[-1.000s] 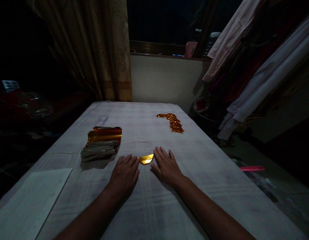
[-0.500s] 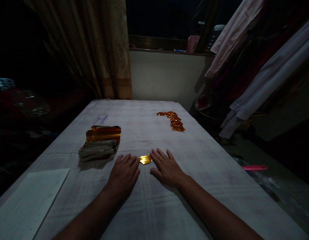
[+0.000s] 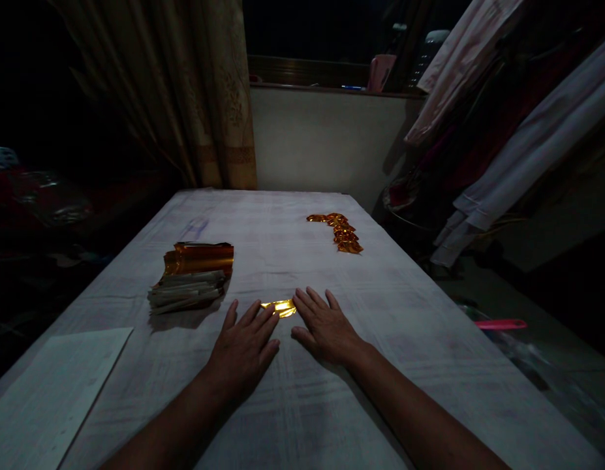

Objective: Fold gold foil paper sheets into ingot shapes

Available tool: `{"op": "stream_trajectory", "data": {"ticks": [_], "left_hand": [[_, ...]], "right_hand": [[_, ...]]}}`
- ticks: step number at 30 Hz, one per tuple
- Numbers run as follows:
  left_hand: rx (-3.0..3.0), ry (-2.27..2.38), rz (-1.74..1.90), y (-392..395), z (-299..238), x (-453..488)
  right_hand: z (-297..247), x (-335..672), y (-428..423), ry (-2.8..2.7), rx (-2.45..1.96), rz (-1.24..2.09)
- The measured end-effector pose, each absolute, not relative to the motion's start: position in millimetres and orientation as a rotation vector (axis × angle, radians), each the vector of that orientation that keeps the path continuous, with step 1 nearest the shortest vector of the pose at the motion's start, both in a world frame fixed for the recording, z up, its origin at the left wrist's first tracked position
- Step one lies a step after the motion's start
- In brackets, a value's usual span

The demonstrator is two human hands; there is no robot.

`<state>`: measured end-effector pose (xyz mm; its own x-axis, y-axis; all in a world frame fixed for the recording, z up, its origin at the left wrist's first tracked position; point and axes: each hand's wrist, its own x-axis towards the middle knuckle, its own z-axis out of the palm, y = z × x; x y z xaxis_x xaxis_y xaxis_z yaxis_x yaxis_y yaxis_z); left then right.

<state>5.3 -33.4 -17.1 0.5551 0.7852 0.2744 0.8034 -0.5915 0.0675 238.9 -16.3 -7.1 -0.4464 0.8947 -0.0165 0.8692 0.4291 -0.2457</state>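
Observation:
A small folded piece of gold foil paper [image 3: 284, 308] lies on the cloth-covered table, between my two hands. My left hand [image 3: 244, 341] is spread flat, with its fingertips over the foil's left end. On the other side my right hand [image 3: 324, 324] rests palm down, fingers stretched out, their tips touching the foil's right end. Left of my hands stands a stack of foil sheets [image 3: 201, 260], gold on top, with paler paper edges in front. Several folded gold pieces [image 3: 345, 232] lie in an overlapping curved row at the far right of the table.
A white sheet or board [image 3: 62, 385] lies at the table's near left. A patterned curtain [image 3: 218, 117] hangs behind the table, and a pink mug [image 3: 380, 73] stands on the windowsill. Clothes [image 3: 517, 143] hang at the right, above a pink handle [image 3: 500, 324].
My left hand has shifted slightly right onto the foil, with its fingers spread wider. The foil's left end now reaches under those fingers. My right hand stays nearly in place.

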Motion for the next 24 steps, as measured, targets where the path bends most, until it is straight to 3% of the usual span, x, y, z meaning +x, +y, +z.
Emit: {"op": "stream_trajectory", "data": {"ticks": [24], "left_hand": [[-2.63, -1.431, -0.556, -29, -11, 5]], "right_hand": [[-5, 238, -17, -2.545, -1.556, 0.325]]}}
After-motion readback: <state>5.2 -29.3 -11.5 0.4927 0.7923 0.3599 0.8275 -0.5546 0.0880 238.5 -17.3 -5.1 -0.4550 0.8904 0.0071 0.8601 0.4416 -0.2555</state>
